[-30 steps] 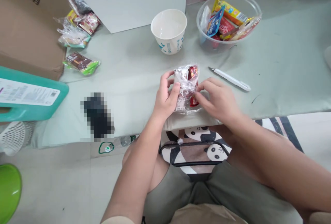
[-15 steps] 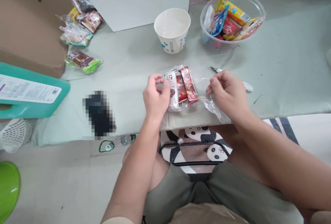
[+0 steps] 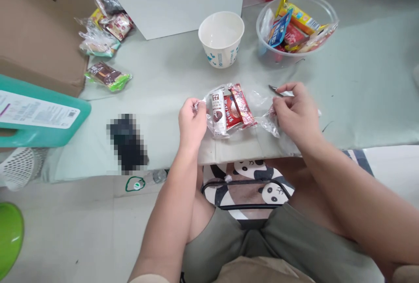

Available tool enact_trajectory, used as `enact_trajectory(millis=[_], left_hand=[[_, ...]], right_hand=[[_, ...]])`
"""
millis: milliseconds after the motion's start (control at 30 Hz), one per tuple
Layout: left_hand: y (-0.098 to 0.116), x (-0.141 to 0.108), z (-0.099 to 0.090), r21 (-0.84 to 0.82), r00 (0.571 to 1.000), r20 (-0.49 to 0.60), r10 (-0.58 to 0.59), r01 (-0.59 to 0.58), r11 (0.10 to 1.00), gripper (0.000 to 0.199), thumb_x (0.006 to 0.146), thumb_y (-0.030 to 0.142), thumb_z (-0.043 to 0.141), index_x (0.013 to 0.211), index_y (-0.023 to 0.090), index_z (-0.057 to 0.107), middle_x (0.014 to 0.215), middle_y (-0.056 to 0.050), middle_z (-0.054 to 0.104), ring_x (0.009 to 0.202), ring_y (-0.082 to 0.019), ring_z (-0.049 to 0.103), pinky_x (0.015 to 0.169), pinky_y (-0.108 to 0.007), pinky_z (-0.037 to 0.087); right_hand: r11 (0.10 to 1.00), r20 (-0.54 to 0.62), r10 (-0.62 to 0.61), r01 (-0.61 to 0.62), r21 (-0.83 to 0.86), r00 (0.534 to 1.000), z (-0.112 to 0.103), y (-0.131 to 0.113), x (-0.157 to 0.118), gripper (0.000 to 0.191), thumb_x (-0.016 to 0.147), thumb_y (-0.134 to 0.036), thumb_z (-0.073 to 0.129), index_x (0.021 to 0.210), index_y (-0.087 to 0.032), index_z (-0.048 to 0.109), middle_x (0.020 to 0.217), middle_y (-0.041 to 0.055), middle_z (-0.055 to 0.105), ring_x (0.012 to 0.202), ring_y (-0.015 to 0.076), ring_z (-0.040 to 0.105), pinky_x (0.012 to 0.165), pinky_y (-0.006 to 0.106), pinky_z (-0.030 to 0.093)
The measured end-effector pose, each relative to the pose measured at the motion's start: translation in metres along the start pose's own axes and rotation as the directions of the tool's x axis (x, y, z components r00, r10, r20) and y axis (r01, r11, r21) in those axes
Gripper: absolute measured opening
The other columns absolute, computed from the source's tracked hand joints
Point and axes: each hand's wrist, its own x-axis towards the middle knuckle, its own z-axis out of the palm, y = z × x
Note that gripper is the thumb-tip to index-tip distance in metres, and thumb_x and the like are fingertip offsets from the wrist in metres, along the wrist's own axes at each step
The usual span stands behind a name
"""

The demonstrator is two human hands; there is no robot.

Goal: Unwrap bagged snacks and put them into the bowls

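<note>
A clear plastic bag (image 3: 260, 98) lies on the table near its front edge, with a white snack packet (image 3: 218, 112) and red snack packets (image 3: 241, 105) inside. My left hand (image 3: 193, 119) is closed, pinching the bag's left end between thumb and fingers. On the other side my right hand (image 3: 296, 110) pinches the bag's right end, its fingers curled together. A utility knife (image 3: 274, 90) with a white handle lies under my right hand, which hides most of it.
Behind the bag stand a white paper bowl (image 3: 221, 39) and a clear plastic tub (image 3: 297, 52) of snacks. Wrapped snacks (image 3: 106, 76) lie at left by a cardboard box (image 3: 39, 25). A pixelated dark object (image 3: 128, 143) and a teal jug (image 3: 78, 100) are nearer.
My left hand has shifted left off the white packet and now grips the bag's left end. My right hand has moved slightly right, stretching the bag out. The packets show more plainly.
</note>
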Motion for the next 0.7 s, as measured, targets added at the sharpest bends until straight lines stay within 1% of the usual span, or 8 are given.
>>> enact_trajectory(millis=[133, 200, 267, 333, 400, 467, 567, 700], left_hand=[[0.003, -0.003, 0.001, -0.389, 0.982, 0.186, -0.041, 0.112, 0.914, 0.029, 0.096, 0.047, 0.063, 0.088, 0.025, 0.047, 0.092, -0.002, 0.067, 0.079, -0.015, 0.067, 0.070, -0.029, 0.052], [0.008, -0.006, 0.001, -0.492, 0.958, 0.280, -0.053, 0.191, 0.849, 0.040, 0.092, 0.057, 0.067, 0.091, 0.026, 0.042, 0.100, -0.003, 0.068, 0.088, -0.018, 0.071, 0.073, -0.030, 0.055], [0.012, -0.007, 0.002, -0.512, 0.942, 0.329, -0.067, 0.237, 0.826, 0.049, 0.087, 0.064, 0.070, 0.092, 0.027, 0.039, 0.099, -0.003, 0.068, 0.092, -0.021, 0.073, 0.073, -0.032, 0.058], [0.014, -0.006, 0.003, -0.515, 0.934, 0.348, -0.083, 0.265, 0.816, 0.053, 0.084, 0.066, 0.072, 0.093, 0.027, 0.038, 0.093, -0.003, 0.067, 0.093, -0.023, 0.074, 0.072, -0.033, 0.059], [0.014, -0.004, 0.004, -0.536, 0.928, 0.362, -0.092, 0.287, 0.794, 0.053, 0.083, 0.065, 0.074, 0.093, 0.027, 0.038, 0.088, -0.001, 0.066, 0.092, -0.024, 0.075, 0.073, -0.035, 0.061], [0.015, -0.003, 0.005, -0.560, 0.915, 0.396, -0.082, 0.311, 0.768, 0.051, 0.083, 0.063, 0.075, 0.094, 0.028, 0.039, 0.087, -0.001, 0.067, 0.092, -0.025, 0.076, 0.074, -0.037, 0.062], [0.019, -0.005, 0.004, -0.548, 0.880, 0.473, -0.048, 0.337, 0.766, 0.046, 0.087, 0.062, 0.070, 0.097, 0.028, 0.041, 0.093, -0.002, 0.071, 0.095, -0.027, 0.076, 0.077, -0.040, 0.062], [0.028, -0.013, 0.001, -0.517, 0.855, 0.518, 0.013, 0.301, 0.801, 0.041, 0.091, 0.065, 0.063, 0.098, 0.028, 0.046, 0.099, -0.003, 0.072, 0.092, -0.026, 0.075, 0.075, -0.041, 0.062]], right_hand=[[0.965, -0.119, -0.213, 0.190, -0.179, 0.970, -0.011, -0.006, 0.004, 0.018, 0.078, -0.019, 0.064, 0.096, -0.025, 0.062, 0.097, 0.0074, 0.068, 0.079, 0.0219, 0.064, 0.074, 0.040, 0.053], [0.932, -0.163, -0.337, 0.304, -0.196, 0.927, -0.014, -0.022, -0.002, 0.013, 0.082, -0.019, 0.061, 0.093, -0.025, 0.062, 0.098, 0.0100, 0.065, 0.088, 0.0249, 0.064, 0.082, 0.043, 0.054], [0.901, -0.078, -0.418, 0.402, -0.165, 0.905, -0.010, -0.040, -0.013, 0.010, 0.087, -0.021, 0.059, 0.094, -0.027, 0.062, 0.091, 0.0085, 0.064, 0.086, 0.0248, 0.063, 0.085, 0.044, 0.054], [0.891, 0.109, -0.420, 0.433, -0.138, 0.901, 0.000, -0.053, -0.024, 0.014, 0.089, -0.027, 0.060, 0.103, -0.027, 0.063, 0.094, 0.0084, 0.065, 0.088, 0.0256, 0.064, 0.087, 0.046, 0.055], [0.907, 0.219, -0.356, 0.392, -0.155, 0.909, 0.013, -0.058, -0.031, 0.030, 0.086, -0.034, 0.063, 0.115, -0.024, 0.062, 0.109, 0.0129, 0.066, 0.098, 0.0294, 0.066, 0.093, 0.050, 0.055], [0.938, 0.256, -0.261, 0.307, -0.159, 0.931, 0.023, -0.057, -0.032, 0.047, 0.085, -0.042, 0.066, 0.126, -0.020, 0.058, 0.121, 0.0178, 0.065, 0.110, 0.0341, 0.065, 0.098, 0.055, 0.054], [0.982, 0.300, -0.163, 0.185, -0.044, 0.940, 0.026, -0.054, -0.027, 0.066, 0.084, -0.054, 0.067, 0.138, -0.020, 0.051, 0.134, 0.0194, 0.064, 0.124, 0.0370, 0.062, 0.105, 0.058, 0.051], [0.986, 0.365, -0.074, 0.014, 0.163, 0.928, 0.021, -0.053, -0.019, 0.085, 0.081, -0.061, 0.071, 0.148, -0.021, 0.038, 0.133, 0.0188, 0.066, 0.116, 0.0335, 0.069, 0.099, 0.054, 0.058]])
